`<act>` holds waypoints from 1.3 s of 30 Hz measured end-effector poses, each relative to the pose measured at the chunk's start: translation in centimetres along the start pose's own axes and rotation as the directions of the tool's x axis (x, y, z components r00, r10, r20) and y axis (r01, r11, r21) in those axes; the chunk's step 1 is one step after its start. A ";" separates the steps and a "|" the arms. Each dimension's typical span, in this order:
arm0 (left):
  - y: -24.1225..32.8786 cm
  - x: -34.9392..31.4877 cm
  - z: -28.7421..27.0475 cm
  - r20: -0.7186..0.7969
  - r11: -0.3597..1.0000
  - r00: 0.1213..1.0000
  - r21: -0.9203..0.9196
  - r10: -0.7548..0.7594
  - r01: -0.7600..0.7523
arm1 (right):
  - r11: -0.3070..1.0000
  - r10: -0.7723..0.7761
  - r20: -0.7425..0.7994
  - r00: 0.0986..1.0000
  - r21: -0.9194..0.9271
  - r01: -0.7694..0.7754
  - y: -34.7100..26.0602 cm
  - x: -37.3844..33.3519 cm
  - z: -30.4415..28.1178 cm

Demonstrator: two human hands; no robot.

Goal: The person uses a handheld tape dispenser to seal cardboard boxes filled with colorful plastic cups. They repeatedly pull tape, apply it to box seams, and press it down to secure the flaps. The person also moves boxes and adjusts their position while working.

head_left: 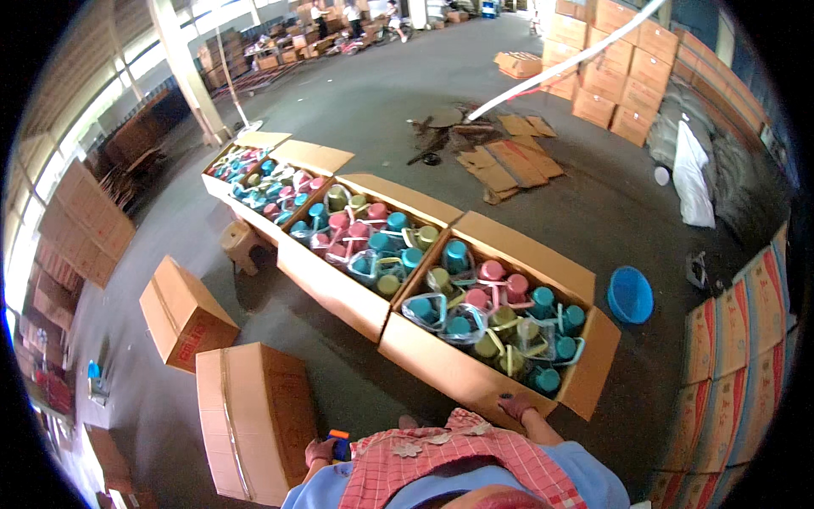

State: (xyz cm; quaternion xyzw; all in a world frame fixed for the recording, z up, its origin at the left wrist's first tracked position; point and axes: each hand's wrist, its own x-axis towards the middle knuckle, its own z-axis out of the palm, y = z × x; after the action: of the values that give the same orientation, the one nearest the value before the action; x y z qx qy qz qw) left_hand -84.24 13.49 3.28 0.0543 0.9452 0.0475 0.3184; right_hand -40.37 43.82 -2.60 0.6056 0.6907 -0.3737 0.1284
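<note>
My left hand (320, 451), in a dark reddish glove, is closed at my left side around an orange-and-blue tool (339, 443) that looks like a tape dispenser. Partly hidden by my sleeve and apron, its lower end does not show. My right hand (514, 407), gloved alike, rests with fingers stretched out against the near wall of the nearest open carton (449, 366). Inside that carton stand teal, pink and olive plastic cups (504, 319) with pale handles, several in clear bags. Its right end flap (593, 360) is folded outward.
More open cartons of cups (331, 299) run in a row to the far left. Closed cartons (242, 416) stand left of me, beside a small stool (242, 246). A blue basin (630, 294) lies beyond the row's right end; stacked cartons (712, 373) line the right.
</note>
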 end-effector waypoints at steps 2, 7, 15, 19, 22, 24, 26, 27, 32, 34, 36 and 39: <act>-3.5 -1.2 2.2 -0.057 1.000 0.998 -0.009 0.001 -0.001 | 0.979 0.054 0.096 0.994 0.191 -0.072 -1.7 -0.5 -2.4; -2.3 -5.6 10.5 0.030 0.967 0.973 0.110 0.228 -0.230 | 0.904 0.021 -0.075 0.997 0.427 0.013 11.6 -3.5 -2.5; 11.6 -15.1 13.9 0.095 0.637 0.850 -0.706 0.518 -0.309 | 0.805 0.376 -0.014 0.927 0.501 -0.319 29.0 -11.1 -0.7; 11.5 -12.9 16.3 0.157 0.753 0.852 -0.565 0.499 -0.337 | 0.769 0.503 -0.011 0.864 0.462 -0.442 24.3 -11.7 -3.0; 8.5 -7.5 20.8 0.161 0.770 0.787 -0.391 0.596 -0.504 | 0.790 0.447 0.096 0.890 0.425 -0.442 27.1 -8.6 -2.2; 13.9 -14.1 19.3 0.272 0.900 0.875 -0.297 0.401 -0.320 | 0.787 0.457 0.174 0.872 0.377 -0.487 28.4 -8.0 -3.9; 14.6 -16.0 18.3 0.239 0.907 0.875 -0.106 0.421 -0.407 | 0.827 0.462 0.022 0.887 0.350 -0.440 24.4 -8.5 -8.6; 13.4 -14.4 19.3 0.262 0.907 0.877 -0.250 0.402 -0.340 | 0.842 0.434 -0.038 0.900 0.373 -0.390 24.7 -7.6 -9.0; 11.0 -10.6 23.4 0.288 0.880 0.901 -0.440 0.324 -0.176 | 0.901 0.326 -0.079 0.942 0.329 -0.284 29.7 0.5 -7.9; 11.1 -11.9 23.2 0.315 0.787 0.880 -0.609 0.355 -0.099 | 0.924 0.289 0.016 0.957 0.255 -0.284 28.1 3.3 -10.8; 13.7 -16.0 22.6 0.291 0.803 0.913 -0.593 0.286 -0.063 | 0.881 0.409 -0.005 0.912 0.261 -0.394 27.4 5.7 -12.8; 16.4 -22.6 21.8 0.269 0.772 0.954 -0.632 0.131 0.072 | 0.894 0.431 -0.234 0.871 0.245 -0.376 29.0 10.9 -13.1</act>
State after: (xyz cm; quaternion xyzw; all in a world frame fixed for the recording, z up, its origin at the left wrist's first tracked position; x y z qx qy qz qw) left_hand -51.93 27.90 1.55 -0.0350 0.8135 0.3599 0.4555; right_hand -12.23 60.26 -10.94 0.7934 0.5202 -0.3128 0.0453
